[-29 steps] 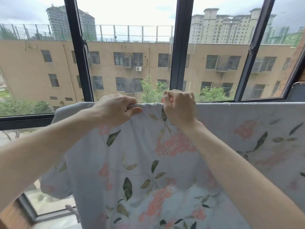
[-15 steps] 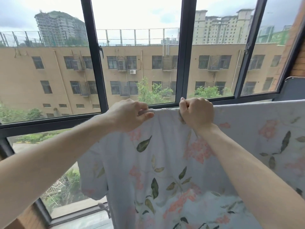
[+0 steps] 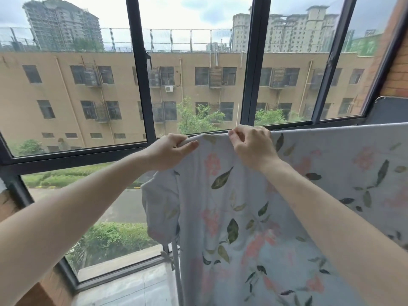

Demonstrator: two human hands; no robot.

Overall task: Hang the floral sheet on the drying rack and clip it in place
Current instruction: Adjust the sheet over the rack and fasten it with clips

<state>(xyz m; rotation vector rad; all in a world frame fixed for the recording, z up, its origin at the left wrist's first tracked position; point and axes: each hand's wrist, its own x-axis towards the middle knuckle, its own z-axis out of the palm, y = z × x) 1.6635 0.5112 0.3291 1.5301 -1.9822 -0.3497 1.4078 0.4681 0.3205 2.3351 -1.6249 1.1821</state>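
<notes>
The big window with dark frames fills the far side, and a long tan building and tall towers stand outside; the view has swung left since a moment ago, so more glass and the street below show now. The floral sheet hangs near, draped over the top bar of the drying rack, and it runs off to the right; its left end droops in a loose bunch. Both hands have slid left along the top edge; this looks like spreading the sheet flat before clipping. The left hand grasps a rolled bit of the top edge with curled fingers; the right hand pinches the edge just beside it. A thin grey rack leg shows low down, over a pale tiled floor. No clip is in sight, so clipping is not yet done.
</notes>
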